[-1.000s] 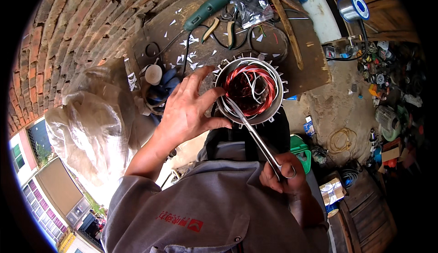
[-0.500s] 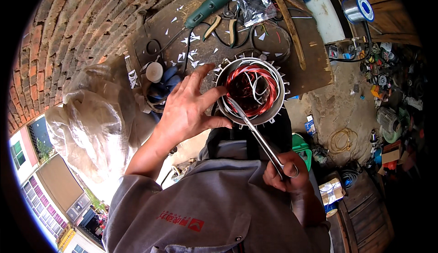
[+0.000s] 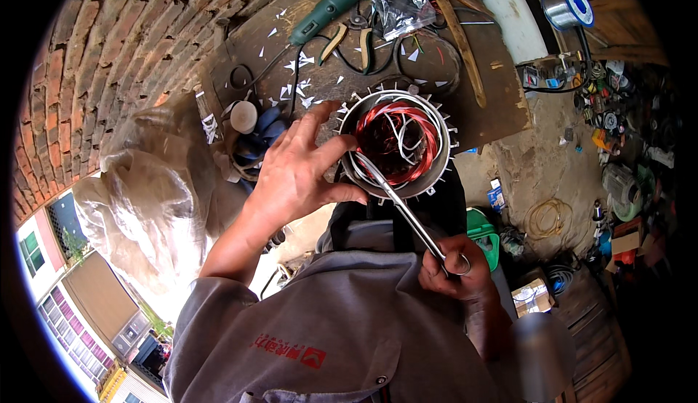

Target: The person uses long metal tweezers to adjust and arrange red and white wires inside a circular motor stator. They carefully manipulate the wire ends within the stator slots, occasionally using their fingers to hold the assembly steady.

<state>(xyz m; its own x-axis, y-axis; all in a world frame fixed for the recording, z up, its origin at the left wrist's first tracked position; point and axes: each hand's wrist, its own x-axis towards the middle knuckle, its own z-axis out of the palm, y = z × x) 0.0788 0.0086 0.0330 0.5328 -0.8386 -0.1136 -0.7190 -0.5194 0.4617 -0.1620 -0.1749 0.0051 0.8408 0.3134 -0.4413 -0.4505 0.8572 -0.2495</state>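
Observation:
A round, finned metal motor stator (image 3: 347, 128) stands in front of me, its bore facing up. Inside lies a ring of red copper winding (image 3: 435, 138) with white cord or sleeved leads (image 3: 398, 128) looped across it. My left hand (image 3: 294, 174) is spread at the stator's left side, index fingertip at the rim by the winding, thumb along the near edge. My right hand (image 3: 458, 268) grips long, slim metal forceps (image 3: 411, 218) by the ring handles. Their tip reaches inside the stator's near-left rim, beside the winding; the tip's end is hard to make out.
Beyond sits a wooden bench (image 3: 502, 116) with a green power tool (image 3: 331, 10), pliers (image 3: 366, 50), a clear plastic bag (image 3: 400, 3) and white paper scraps. A solder wire spool (image 3: 568, 7) is far right. Plastic sheeting (image 3: 149, 192) hangs left. A blurred grey cylinder (image 3: 542, 356) shows lower right.
The view has shifted slightly. The forceps' tip sits a little further left and up against the inner rim. A blurred grey cylinder has appeared lower right. The left hand's pose is nearly unchanged.

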